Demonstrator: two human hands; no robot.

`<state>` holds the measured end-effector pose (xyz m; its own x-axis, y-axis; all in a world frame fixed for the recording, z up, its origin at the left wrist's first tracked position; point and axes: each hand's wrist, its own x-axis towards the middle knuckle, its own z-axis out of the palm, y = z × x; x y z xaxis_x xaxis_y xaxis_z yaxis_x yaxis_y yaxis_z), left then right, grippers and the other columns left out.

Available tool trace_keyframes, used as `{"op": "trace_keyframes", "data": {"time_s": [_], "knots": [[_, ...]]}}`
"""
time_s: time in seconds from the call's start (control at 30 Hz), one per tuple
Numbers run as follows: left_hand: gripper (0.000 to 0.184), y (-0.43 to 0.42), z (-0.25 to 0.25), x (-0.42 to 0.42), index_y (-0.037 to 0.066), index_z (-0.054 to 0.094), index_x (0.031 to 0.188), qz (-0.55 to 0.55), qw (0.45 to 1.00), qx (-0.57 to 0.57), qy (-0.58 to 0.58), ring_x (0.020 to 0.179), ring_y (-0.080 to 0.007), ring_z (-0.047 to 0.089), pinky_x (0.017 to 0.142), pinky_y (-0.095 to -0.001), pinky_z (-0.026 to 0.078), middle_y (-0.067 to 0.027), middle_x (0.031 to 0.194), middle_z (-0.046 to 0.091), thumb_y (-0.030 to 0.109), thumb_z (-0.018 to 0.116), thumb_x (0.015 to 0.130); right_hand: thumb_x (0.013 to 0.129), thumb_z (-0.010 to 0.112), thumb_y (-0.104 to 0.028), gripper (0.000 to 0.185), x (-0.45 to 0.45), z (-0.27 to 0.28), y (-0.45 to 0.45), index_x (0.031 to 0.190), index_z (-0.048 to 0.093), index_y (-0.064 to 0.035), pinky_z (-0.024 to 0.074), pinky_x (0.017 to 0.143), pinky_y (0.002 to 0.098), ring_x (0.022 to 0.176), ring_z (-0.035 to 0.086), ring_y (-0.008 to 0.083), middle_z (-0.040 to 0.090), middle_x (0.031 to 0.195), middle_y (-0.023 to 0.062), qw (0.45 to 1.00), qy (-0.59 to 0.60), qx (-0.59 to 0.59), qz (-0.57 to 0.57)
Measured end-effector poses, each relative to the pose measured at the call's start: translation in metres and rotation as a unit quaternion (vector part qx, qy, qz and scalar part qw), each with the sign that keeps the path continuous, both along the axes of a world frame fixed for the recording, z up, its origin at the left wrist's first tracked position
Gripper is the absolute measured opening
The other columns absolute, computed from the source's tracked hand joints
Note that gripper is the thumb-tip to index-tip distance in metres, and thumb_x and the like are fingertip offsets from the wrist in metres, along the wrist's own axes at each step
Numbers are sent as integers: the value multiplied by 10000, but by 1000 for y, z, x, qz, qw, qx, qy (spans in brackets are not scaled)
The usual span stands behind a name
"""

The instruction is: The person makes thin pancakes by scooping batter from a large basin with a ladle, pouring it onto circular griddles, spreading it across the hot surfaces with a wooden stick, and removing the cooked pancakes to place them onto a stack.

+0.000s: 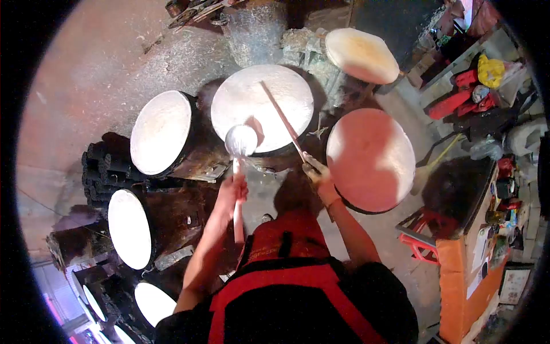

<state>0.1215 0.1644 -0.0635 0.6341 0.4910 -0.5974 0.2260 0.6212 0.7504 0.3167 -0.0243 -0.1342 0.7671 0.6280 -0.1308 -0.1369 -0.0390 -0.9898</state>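
Observation:
My left hand (232, 190) is closed round the pale handle of a round metal ladle (241, 140). The ladle's bowl hangs over the lower left edge of a large white disc-like surface (275, 103) in front of me. Between thumb and fingers, my right hand (316, 171) grips a long wooden stick (281, 116), whose far end points over the middle of that disc. Just right of my right hand lies another large round surface (371, 160), partly in reddish shadow.
More white round surfaces stand at the left (160, 133) and lower left (129, 229), near stacked black cylinders (103, 166). A tilted round disc (362, 55) is at the upper right. An orange-sided table (455, 286) and a red stool (421, 238) stand at the right.

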Motion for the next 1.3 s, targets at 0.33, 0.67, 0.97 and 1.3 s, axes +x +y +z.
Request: {"op": "trace_keyframes", "data": {"time_s": [0.33,0.67,0.97,1.3], "knots": [[85,11,-30,108,47,447,955,9,995,-93,-38,477,-145,436,402,-274,399,-43,646,427,88,398,899,848,565,-81,320,-45,-85,12,1167,557,-58,316,401,234,500,435,85,485,660,-32,963,264,58,0],[90,43,52,-29,-8,437,967,-55,896,-424,-123,477,-46,366,323,-137,267,10,650,389,41,439,893,789,594,-109,384,-34,-16,-10,1157,554,-6,467,771,314,851,611,244,640,1008,139,985,-98,-129,-53],[166,31,28,-87,70,413,754,-110,943,-314,24,461,-85,365,397,-206,330,14,601,381,137,412,906,780,607,-98,514,-116,-4,-36,1279,482,-117,436,901,348,1059,551,343,560,1200,154,981,-138,-121,-64],[253,-24,117,-107,56,469,1116,-113,887,-435,-104,424,-27,279,313,-145,203,43,634,345,223,491,926,840,541,-65,388,-73,-26,-115,1225,502,-29,449,863,343,936,552,189,603,1062,89,934,-312,-165,-61]]}}
